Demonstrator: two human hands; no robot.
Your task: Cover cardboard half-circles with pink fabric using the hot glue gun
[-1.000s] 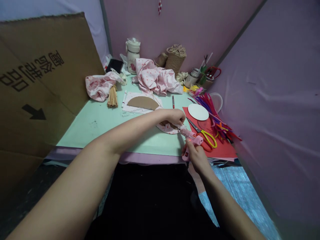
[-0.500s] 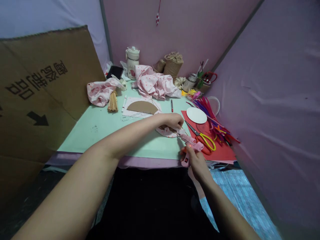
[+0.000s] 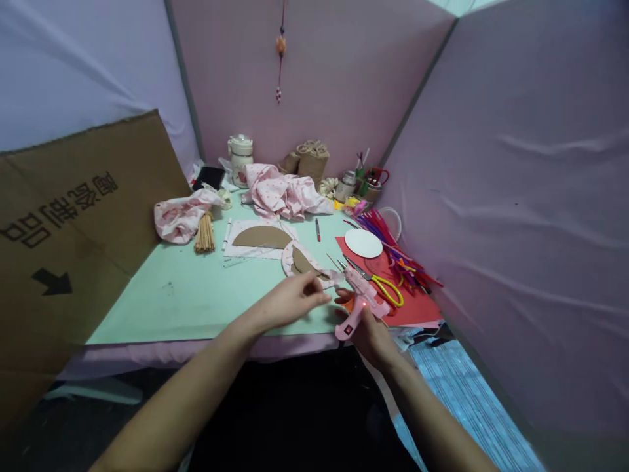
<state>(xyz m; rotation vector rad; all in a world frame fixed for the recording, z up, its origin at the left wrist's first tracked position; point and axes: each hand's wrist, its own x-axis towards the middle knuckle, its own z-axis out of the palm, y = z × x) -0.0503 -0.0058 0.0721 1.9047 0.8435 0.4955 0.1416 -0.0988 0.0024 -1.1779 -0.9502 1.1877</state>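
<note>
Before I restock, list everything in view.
Glue gun: 1, pink, right
Craft piece: 1, brown, pink, centre
Semicircle: 1, brown, centre
Disc: 1, white, right
Scissors: 1, yellow handle, right
Sheet: 1, red, right
Pipe cleaners: many, mixed, right
Pen: 1, red, centre
Marker: 1, white, left
Sticks: many, tan, left
Cloth heaps: 2, pink, back
Bottle: 1, white, back
Twine: 2, brown, back
Clutter: uncountable, mixed, back
Carton: 1, brown, left
Pendant: 1, orange, wall
Table: 1, mint, centre
Left hand: 1, centre
Right hand: 1, holding glue gun
</note>
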